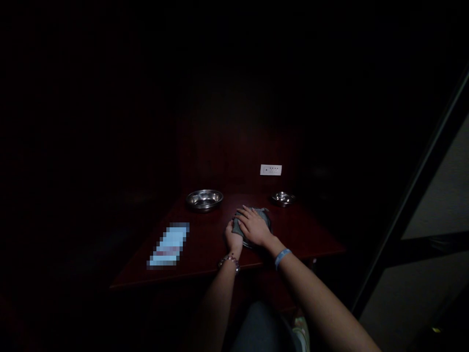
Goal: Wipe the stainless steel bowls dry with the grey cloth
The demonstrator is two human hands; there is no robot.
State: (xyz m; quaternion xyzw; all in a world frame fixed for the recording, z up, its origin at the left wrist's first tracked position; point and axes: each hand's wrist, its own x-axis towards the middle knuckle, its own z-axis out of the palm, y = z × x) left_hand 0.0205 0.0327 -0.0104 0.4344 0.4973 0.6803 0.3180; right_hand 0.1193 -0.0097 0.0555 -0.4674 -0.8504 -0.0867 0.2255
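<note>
A grey cloth point(263, 213) is bunched over a round metal dish point(249, 245), whose shiny rim shows along the near side. Most of that dish is covered by the cloth and my hands. My right hand point(254, 228) lies across the top of the cloth, fingers extended and curved over it, holding it against the dish. At the dish's left edge, my left hand point(234, 237) grips from the side with its thumb up; its other fingers are largely hidden. Both wrists wear bands.
On the dark red table point(208, 244), a steel bowl point(204, 200) stands back left and a smaller steel bowl point(283, 199) back right. A pixelated light-blue patch point(170, 246) lies at left. A white socket panel point(270, 170) is on the back wall; a framed panel point(432, 195) rises at right.
</note>
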